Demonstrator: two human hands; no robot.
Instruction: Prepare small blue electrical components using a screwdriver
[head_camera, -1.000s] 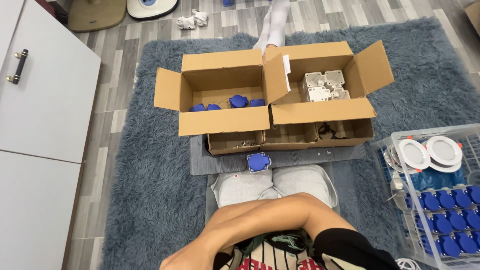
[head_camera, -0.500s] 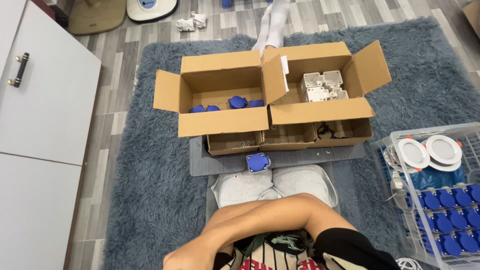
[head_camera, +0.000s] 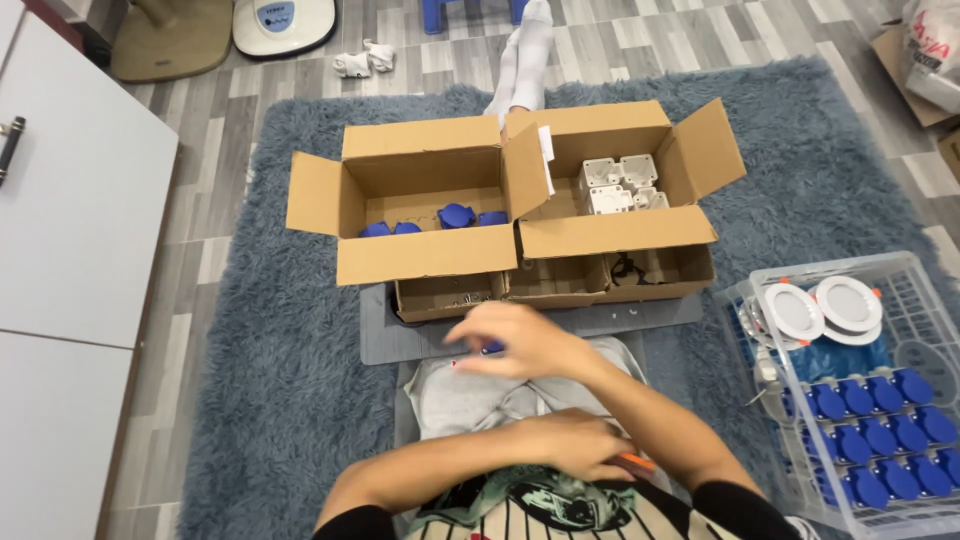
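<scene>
R hand (head_camera: 515, 340) is blurred, fingers loosely spread, reaching over a small blue part (head_camera: 491, 348) on the grey board (head_camera: 385, 335); grip on it can't be told; L hand (head_camera: 575, 445) curled near the lap beside an orange tool (head_camera: 635, 462), hold unclear. At 12 o'clock, cardboard box w/ blue caps (head_camera: 420, 215); at 1, box w/ white housings (head_camera: 615, 190); at 3, clear crate (head_camera: 860, 385) w/ blue caps & white round lamps (head_camera: 820, 308).

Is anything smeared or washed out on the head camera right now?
Head view: the right hand is motion-blurred over the grey board; the left hand, cardboard boxes and clear crate stay sharp; lighting is even, with no strong glare.
</scene>
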